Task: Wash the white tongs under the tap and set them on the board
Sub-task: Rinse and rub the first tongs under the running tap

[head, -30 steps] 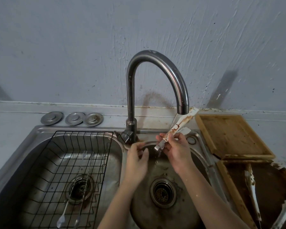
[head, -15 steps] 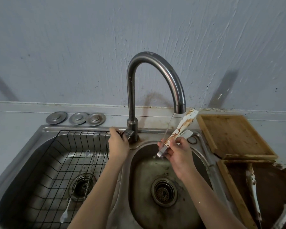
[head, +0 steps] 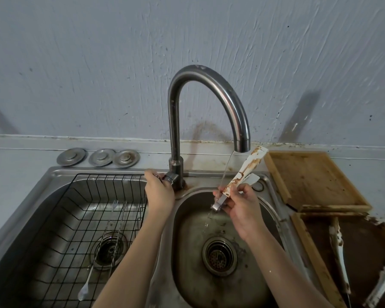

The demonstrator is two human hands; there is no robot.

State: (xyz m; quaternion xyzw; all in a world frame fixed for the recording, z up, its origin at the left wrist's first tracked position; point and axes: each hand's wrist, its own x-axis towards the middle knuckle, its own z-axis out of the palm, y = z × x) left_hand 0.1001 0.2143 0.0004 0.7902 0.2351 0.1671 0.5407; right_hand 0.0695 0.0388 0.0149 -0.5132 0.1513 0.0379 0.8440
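My right hand grips the white tongs near their metal hinge end, over the right sink basin. The tongs are smeared with brown sauce and point up and right, their tips beside the spout of the tap. A thin stream of water runs from the spout past the tongs into the basin. My left hand is closed around the tap handle at the tap's base. The wooden board lies empty on the counter, right of the sink.
A black wire rack fills the left basin, with a fork and long spoons in it. Three metal sink plugs lie behind it. A dirty brown tray at the front right holds two more stained utensils.
My left hand moved from the right basin's rim to the tap handle and closed on it. Water now flows from the spout. The right hand kept holding the tongs under the spout.
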